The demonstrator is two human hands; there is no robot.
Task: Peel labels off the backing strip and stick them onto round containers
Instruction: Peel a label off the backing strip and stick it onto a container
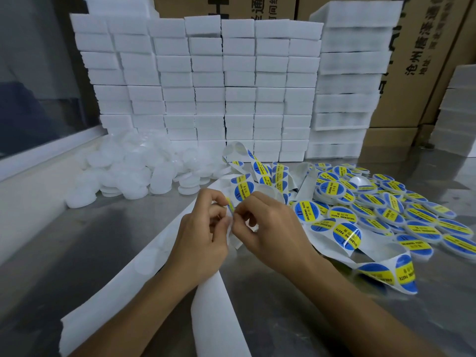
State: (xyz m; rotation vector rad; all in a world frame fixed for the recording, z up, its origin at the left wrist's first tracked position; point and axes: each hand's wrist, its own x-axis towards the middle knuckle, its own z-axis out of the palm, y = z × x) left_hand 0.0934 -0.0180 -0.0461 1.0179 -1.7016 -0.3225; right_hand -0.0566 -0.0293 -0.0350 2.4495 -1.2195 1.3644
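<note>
A white backing strip with round blue-and-yellow labels runs across the metal table and loops up behind my hands. My left hand pinches the strip at the table's middle. Close beside it, my right hand pinches the edge of a blue-and-yellow label on that strip, thumb and forefinger together. More labels on the strip curl to the right. A heap of plain white round containers lies at the back left. Labelled containers lie piled on the right.
Stacks of white foam blocks form a wall at the back, with cardboard boxes behind and to the right. A white ledge borders the table on the left. Bare metal tabletop lies in front.
</note>
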